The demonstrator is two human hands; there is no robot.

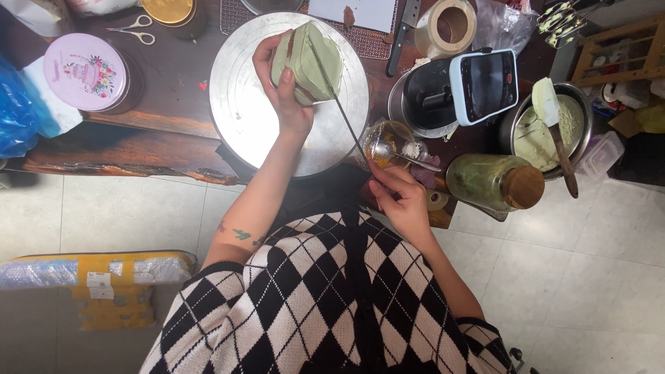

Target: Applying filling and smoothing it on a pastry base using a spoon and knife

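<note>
Holding green cake (308,62) in left hand (280,86), right hand (402,201) grips spatula (339,104); glass cup (388,142) beside

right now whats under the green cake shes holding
The left hand grips the green-frosted cake, lifted above the round metal turntable. The right hand runs a long spatula across its icing. The cake's underside and the turntable patch directly beneath are hidden.
</note>
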